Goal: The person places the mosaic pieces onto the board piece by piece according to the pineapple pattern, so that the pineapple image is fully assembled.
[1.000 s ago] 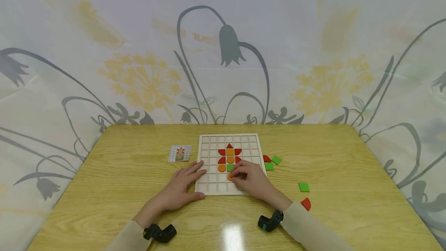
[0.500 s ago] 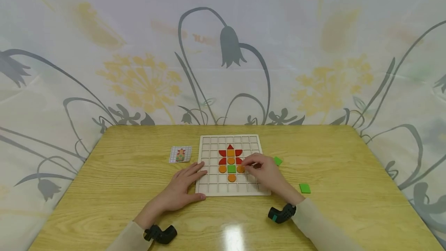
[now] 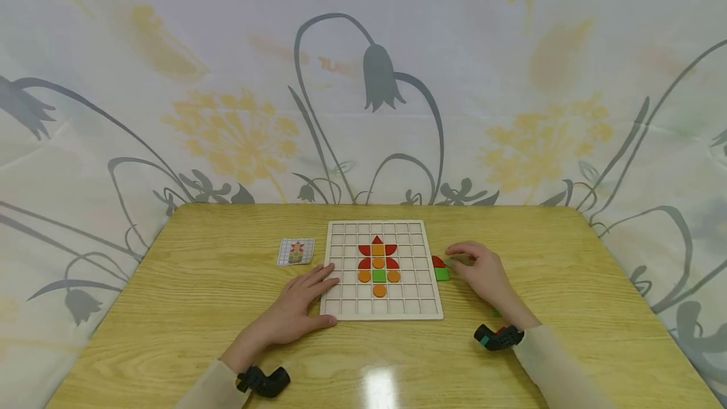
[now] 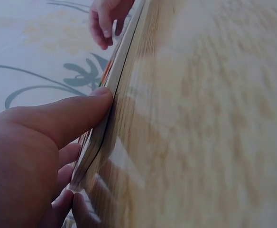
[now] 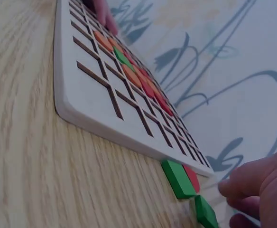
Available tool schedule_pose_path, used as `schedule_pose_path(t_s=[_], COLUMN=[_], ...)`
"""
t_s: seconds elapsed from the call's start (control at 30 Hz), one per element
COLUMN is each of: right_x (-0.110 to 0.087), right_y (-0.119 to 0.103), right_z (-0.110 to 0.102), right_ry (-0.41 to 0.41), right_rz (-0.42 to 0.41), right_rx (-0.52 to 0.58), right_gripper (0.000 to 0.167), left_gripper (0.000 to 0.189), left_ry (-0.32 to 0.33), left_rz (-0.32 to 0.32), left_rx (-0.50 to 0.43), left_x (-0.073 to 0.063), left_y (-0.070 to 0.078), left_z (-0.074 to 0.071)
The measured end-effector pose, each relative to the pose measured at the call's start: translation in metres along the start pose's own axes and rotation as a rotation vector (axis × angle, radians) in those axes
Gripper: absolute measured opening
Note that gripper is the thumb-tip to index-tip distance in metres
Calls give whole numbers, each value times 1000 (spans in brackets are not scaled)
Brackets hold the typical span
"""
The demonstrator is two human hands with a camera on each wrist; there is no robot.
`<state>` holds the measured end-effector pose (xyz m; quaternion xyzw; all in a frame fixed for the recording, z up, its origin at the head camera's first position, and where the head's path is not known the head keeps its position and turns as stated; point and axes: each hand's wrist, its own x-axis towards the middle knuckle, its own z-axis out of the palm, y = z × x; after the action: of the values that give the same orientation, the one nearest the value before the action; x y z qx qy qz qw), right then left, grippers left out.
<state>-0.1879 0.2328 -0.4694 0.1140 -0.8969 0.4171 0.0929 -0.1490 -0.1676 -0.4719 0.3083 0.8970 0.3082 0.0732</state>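
Note:
A white grid board (image 3: 348,309) lies on the table, with red, orange and green pieces set in its cells. My left hand (image 3: 295,305) rests at the board's left side, fingers straight over the edge and thumb at the front corner. To the right of the board, my right hand (image 3: 481,272) hovers with thumb and forefinger apart. Beneath its fingertips lies a tilted green square piece (image 5: 206,212), not touched in the right wrist view. A second green square piece (image 5: 178,179) and a red quarter-circle piece (image 5: 192,178) sit against the board's edge.
A small printed pattern card (image 3: 296,251) lies left of the board. Under my right wrist, a green piece (image 3: 496,313) and a bit of red show, mostly hidden. A patterned cloth (image 3: 227,81) stands behind the wooden table (image 3: 216,238).
My right hand has left an orange round piece in a cell right of the green square and moved right, off the board to the loose pieces. The left hand stays in place.

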Motion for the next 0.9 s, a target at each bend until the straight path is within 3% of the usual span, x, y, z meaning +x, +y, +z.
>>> schedule_pose_path(t_s=[0.27, 0.9], right_x=[3, -2], right_y=[19, 17], right_z=[-11, -11], right_ry=[-89, -118], right_rz=[70, 24], right_rx=[0, 16], right_gripper=[19, 13], left_gripper=[70, 70], left_ry=[1, 13], left_rz=[0, 17], left_rx=[-9, 20], left_x=[1, 0], left_y=[1, -5], left_z=[0, 4])
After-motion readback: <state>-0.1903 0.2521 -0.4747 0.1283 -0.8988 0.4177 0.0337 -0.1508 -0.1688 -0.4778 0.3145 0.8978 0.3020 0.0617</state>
